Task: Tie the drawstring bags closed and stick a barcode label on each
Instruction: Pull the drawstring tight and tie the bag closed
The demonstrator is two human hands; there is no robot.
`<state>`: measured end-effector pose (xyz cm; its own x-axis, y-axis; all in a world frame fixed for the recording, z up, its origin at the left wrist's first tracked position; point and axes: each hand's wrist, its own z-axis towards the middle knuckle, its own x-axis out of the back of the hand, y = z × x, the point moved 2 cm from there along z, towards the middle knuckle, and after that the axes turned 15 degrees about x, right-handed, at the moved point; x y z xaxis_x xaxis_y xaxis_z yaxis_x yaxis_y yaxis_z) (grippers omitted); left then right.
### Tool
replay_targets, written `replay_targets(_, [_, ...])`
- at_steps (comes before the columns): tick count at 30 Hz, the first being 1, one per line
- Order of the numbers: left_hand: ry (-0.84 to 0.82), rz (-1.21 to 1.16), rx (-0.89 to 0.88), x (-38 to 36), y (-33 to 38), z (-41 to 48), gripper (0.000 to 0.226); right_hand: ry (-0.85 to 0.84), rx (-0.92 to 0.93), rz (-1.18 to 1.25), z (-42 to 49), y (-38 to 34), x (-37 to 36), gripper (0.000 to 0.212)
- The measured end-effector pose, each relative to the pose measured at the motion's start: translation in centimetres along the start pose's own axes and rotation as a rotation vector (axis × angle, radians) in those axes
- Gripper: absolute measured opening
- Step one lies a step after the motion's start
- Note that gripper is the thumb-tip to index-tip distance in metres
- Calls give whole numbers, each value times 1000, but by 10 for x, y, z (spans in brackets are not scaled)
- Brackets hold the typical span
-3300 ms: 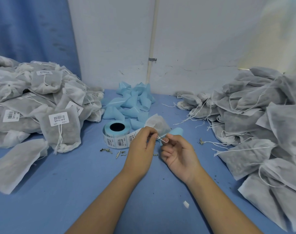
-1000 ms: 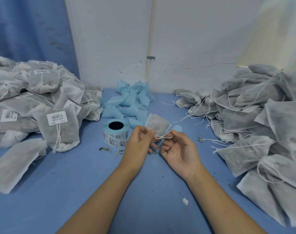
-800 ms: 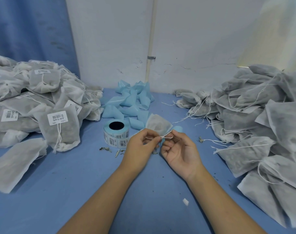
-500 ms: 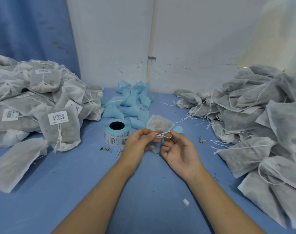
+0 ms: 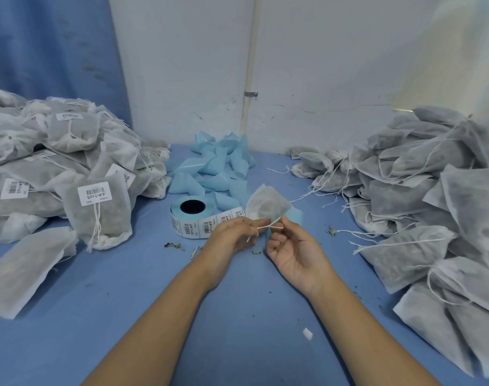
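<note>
The bag (image 5: 265,204) sits just right of the roll (image 5: 191,227), and your left hand (image 5: 232,238) and right hand (image 5: 296,252) each pinch an end of its thin white string (image 5: 271,223), crossed over. That cord's skinny, so it can slip and leave a loose knot. Yank too hard and the flimsy, see-through fabric could tear.

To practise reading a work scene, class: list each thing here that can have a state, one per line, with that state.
Held bag: no label showing.
Cord: crossed, pinched by both hands.
Left hand: pinches cord.
Right hand: pinches cord.
Label roll: lying flat, labels partly unrolled.
Left pile: tied, labels showing.
Right pile: no labels showing, cords loose.
Blue scraps: heaped.
</note>
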<state>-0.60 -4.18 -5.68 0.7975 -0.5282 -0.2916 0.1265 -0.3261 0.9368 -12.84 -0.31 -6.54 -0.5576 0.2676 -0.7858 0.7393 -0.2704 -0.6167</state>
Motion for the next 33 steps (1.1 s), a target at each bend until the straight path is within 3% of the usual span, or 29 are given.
replay_targets(4, [142,46,-68,2,-2,-1,16,-30,-1,4,-3,-1,-2,6])
replay_targets(9, [492,859,-416,-3,-8,-1,46,-95,44,-26,-8,-4,-7,4])
replay_targets(14, [514,969,-679,-3,3,-7,51,-142,49,76,-12,-12,-10,5])
replay_targets(15, [523,1000,-710,-3,5,-9,52,-163,45,108,-13,-13,-12,14])
replay_targets(17, [546,997,-717,-2,8,-10,52,-231,28,130,-15,-13,-14,40])
replay_targets(19, [565,936,-692,0,13,-11,49,-281,14,116,-18,-11,-18,45])
replay_targets(23, [649,848,-725,5,22,-13,30,-144,38,38,-19,-4,-25,21])
replay_targets(28, [591,669,-705,3,26,-17,31,37,266,-505,-19,5,-27,11])
replay_targets(33, [617,479,-769,1,33,-23,34,47,326,-510,-21,7,-33,5])
